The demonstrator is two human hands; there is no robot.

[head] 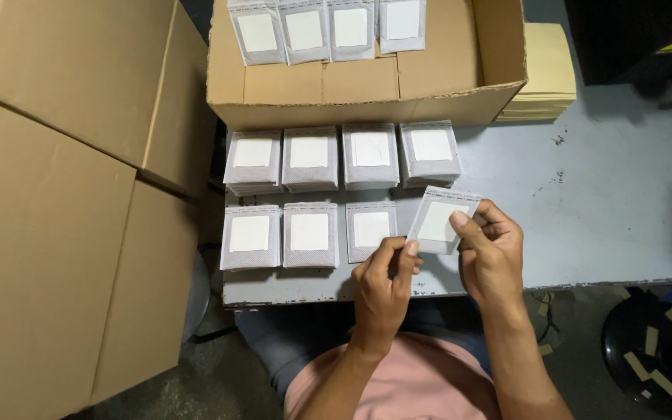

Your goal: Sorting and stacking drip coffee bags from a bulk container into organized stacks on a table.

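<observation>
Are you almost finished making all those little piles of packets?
Seven stacks of packets already sit in two rows on the table, and four packets lie in the open box. The left hand and right hand hold one packet over the front row's open fourth spot.

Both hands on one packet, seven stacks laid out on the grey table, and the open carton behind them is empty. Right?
Not quite: the head view shows the open carton is not empty; a row of packets stands along its far side. The rest holds: left hand and right hand share one packet, with seven stacks on the grey table.
</observation>
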